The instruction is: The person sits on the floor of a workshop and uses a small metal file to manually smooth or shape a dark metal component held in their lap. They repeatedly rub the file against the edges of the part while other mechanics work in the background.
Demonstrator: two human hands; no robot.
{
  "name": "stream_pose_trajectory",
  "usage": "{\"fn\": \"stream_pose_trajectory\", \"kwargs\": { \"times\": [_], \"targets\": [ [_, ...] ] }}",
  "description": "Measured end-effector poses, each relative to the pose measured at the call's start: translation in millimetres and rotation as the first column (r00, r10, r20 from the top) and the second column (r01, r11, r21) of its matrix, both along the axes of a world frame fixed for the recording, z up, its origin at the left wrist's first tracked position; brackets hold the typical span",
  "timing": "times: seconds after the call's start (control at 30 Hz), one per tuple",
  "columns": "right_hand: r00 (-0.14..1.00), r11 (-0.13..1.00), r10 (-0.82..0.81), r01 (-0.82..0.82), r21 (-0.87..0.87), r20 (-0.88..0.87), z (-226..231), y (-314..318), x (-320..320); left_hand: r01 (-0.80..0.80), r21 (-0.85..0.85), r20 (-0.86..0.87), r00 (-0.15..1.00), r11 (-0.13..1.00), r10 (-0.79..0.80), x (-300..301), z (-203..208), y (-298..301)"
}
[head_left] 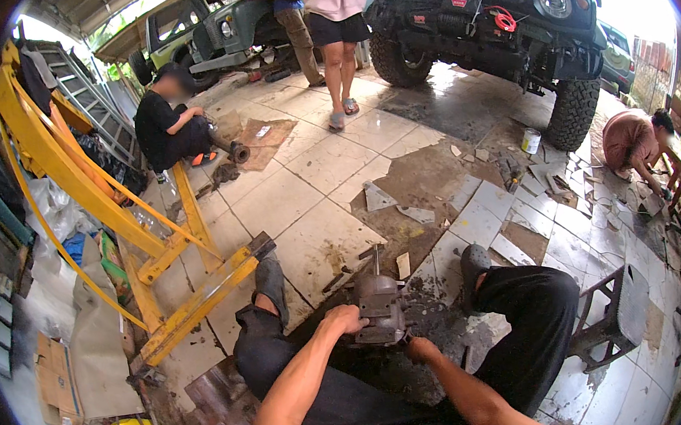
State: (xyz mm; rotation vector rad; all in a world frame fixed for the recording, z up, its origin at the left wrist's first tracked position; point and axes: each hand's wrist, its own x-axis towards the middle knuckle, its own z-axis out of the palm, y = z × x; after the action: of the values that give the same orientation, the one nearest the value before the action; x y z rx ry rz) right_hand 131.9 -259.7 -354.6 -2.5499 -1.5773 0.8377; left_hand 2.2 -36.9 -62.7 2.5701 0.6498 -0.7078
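Note:
Between my spread knees a grey metal gearbox housing (382,300) stands on the dirty floor, with a shaft (376,261) sticking up from its far end. My left hand (344,320) is closed against the housing's left side, steadying it, its thumb toward the casing. At the lower right corner of the housing my right hand (423,350) is closed in a fist, and what it grips is hidden. Dark, oily grime (437,318) lies on the floor beside the housing. Another greasy metal casting (221,400) rests to the left of my leg.
A yellow hoist frame (189,305) stands at left. Broken tiles (488,210) cover the floor ahead, and a black stool (613,317) is at right. One person (172,122) crouches far left, another (637,143) far right. Two stand near a dark off-road vehicle (485,14).

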Motion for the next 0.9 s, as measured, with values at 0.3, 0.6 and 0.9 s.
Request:
{"fn": "stream_pose_trajectory", "kwargs": {
  "times": [0.3,0.6,0.9],
  "targets": [
    [0.961,0.973,-0.230,0.224,-0.055,-0.152,67,-3,-17,0.013,-0.044,-0.041,0.999,0.999,-0.015,1,-2,1],
    [0.890,0.901,-0.426,0.401,-0.166,-0.164,142,3,-51,-0.024,-0.091,-0.047,0.999,0.996,0.020,-13,-12,8],
    [0.952,0.956,-0.280,0.288,0.051,-0.127,96,-19,-36,0.002,-0.087,-0.046,0.999,0.996,-0.006,2,-6,5]
  ]
}}
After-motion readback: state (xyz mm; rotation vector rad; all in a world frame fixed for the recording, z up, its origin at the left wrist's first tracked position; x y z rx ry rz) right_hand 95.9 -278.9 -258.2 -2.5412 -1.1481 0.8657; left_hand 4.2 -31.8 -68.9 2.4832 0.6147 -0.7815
